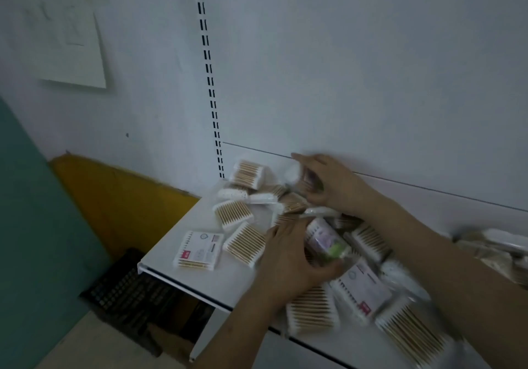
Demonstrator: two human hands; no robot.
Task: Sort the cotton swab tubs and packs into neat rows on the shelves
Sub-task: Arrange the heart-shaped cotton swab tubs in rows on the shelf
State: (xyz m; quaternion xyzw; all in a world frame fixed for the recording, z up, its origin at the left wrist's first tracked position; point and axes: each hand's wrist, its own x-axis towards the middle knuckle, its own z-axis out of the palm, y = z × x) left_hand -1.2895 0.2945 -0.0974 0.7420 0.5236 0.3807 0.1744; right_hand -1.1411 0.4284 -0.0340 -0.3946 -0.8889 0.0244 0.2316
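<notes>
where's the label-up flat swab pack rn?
Head view: the label-up pack lies flat near the shelf's front-left corner, just left of a swab pack beside the left hand.

Left hand [288, 257] at lower centre curls its fingers; right hand [325, 181] above it, fingers bent, forearm running to lower right.

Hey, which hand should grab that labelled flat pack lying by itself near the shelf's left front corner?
Left, probably. The left hand is much nearer the labelled pack, though it grips a tub that it would have to set down. The right hand is far back, gripping another tub.
</notes>
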